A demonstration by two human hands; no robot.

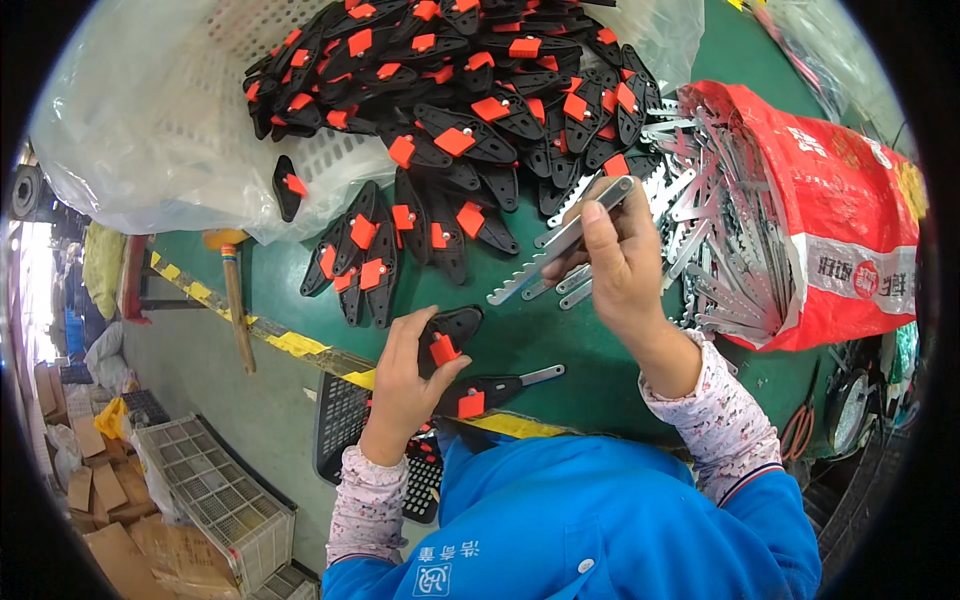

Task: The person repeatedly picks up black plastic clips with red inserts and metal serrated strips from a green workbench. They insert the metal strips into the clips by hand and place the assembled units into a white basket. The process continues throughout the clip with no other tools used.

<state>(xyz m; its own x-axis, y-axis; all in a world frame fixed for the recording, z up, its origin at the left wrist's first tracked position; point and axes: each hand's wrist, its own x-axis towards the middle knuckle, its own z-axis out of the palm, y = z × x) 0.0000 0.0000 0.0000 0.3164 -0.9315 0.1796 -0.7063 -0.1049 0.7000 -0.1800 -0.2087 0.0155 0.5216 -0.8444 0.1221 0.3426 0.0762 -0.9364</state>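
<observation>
My left hand [398,388] is closed on a black plastic part [460,322] with a red tab, held over the near edge of the green table. In my right hand [628,265], to the right and farther off, a silver notched metal strip [535,268] is pinched between thumb and fingers, its toothed end pointing down and left. The strip and the black part are apart. Just below my left hand lies another black part [495,388] with a red tab, and a metal strip sticks out of its right end. Several loose strips [575,290] lie beneath my right hand.
A large heap of black parts [430,60] spills from a plastic-lined white basket [190,120]. Metal strips pour from a red bag [850,230] at right. A hammer [235,300] lies left, scissors [798,430] right. Yellow-black tape [300,345] marks the table edge.
</observation>
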